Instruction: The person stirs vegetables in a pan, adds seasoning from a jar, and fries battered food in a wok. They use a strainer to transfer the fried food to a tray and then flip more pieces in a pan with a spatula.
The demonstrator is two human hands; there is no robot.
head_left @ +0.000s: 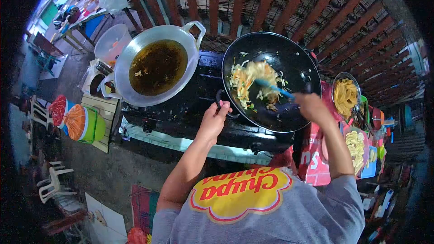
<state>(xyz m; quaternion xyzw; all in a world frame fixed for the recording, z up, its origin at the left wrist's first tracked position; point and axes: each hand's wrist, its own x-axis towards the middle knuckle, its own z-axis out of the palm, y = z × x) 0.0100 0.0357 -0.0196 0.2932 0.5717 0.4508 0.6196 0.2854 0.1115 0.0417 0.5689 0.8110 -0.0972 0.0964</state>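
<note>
A black wok (pixel 289 113) sits on the right side of the stove. Shredded vegetables (pixel 244 81), pale with bits of orange and green, lie in it, some blurred by motion. My left hand (pixel 214 119) is closed on the wok's side handle (pixel 221 96); a small pink spot shows at the fingers. My right hand (pixel 314 108) grips a blue spatula (pixel 282 91), reaching over the wok's right rim. The spatula's head is in among the vegetables and partly smeared.
A large metal pan (pixel 122 63) of dark oil stands on the black stove (pixel 203 77) at left. Slatted wood fencing (pixel 257 4) rises behind. At right are a bowl of yellow fried pieces (pixel 346 97) and pale slices (pixel 356 147). A green bucket (pixel 95 126) stands left.
</note>
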